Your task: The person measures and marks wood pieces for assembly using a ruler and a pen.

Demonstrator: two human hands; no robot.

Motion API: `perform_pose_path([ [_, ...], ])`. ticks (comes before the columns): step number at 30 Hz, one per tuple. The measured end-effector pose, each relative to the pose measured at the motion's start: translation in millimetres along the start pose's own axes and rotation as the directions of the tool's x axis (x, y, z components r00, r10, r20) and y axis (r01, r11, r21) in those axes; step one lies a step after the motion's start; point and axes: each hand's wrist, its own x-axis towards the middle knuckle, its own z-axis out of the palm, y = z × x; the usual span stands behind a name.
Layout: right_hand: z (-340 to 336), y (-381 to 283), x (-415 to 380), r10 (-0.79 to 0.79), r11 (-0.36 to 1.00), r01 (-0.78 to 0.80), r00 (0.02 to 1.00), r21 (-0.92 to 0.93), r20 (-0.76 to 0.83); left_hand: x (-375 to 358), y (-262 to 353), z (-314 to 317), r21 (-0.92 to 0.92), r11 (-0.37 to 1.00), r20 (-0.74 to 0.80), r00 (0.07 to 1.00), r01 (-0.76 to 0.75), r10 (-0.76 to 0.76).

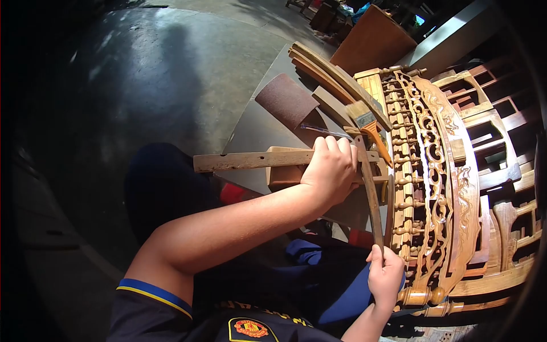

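My left hand (pixel 331 168) is closed around a flat, worn wooden bar (pixel 245 161), which sticks out to the left of the fist. Beneath that bar sits a brown wooden block (pixel 284 175), partly hidden by the hand. Lower right, the fingers of my right hand (pixel 385 275) are wrapped round the near end of a narrow, slightly curved wooden strip (pixel 371 199). The strip runs away from me past the knuckles of my left hand and crosses the bar's right end. A paintbrush (pixel 370 128) with an orange handle lies just beyond the crossing.
Brown sandpaper (pixel 286 101) lies curled on the grey board (pixel 256 128), with a pen (pixel 323 130) near it. Long wooden strips (pixel 336 71) are stacked behind. Carved, varnished furniture panels (pixel 439 171) stand along the right. A brown wooden panel (pixel 373 41) leans at the back.
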Motion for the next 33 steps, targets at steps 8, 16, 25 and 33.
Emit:
perform_pose_path([
  [8, 20, -21, 48, -0.152, 0.987, 0.150, 0.988, -0.056, -0.027, 0, 1, -2, -0.005, 1.000, 0.008, 1.000, 0.008, -0.008],
  [16, -5, 2, -6, -0.006, 1.000, 0.006, 1.000, -0.026, 0.010, 1, 2, 2, 0.023, 0.999, 0.015, 0.999, 0.048, -0.048],
  [25, 15, -22, 55, -0.123, 0.992, 0.123, 0.992, 0.000, 0.011, -2, 4, 0, 0.009, 1.000, 0.030, 0.999, 0.030, -0.030],
  [33, -4, -20, 20, -0.059, 0.995, 0.060, 0.998, -0.078, 0.022, 1, 3, -2, 0.004, 1.000, 0.030, 1.000, 0.010, -0.010],
])
